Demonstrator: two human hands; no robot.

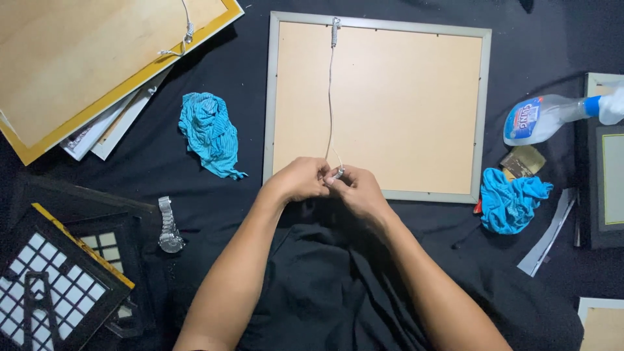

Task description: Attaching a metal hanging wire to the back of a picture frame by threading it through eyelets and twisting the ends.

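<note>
The left hand (300,179) and right hand (356,188) met fingertip to fingertip, both pinching the lower end of a thin wire (329,97) at the frame's (383,104) six o'clock edge. The wire ran to twelve o'clock. A blue cloth (209,133) lay at nine, a spray bottle (546,117) at three

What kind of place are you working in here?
Probably a home or small picture-framing workspace on a black cloth. A grey frame lies face down with its hanging wire in both hands, more frames are stacked around, and a spray bottle and blue rags lie nearby.
</note>
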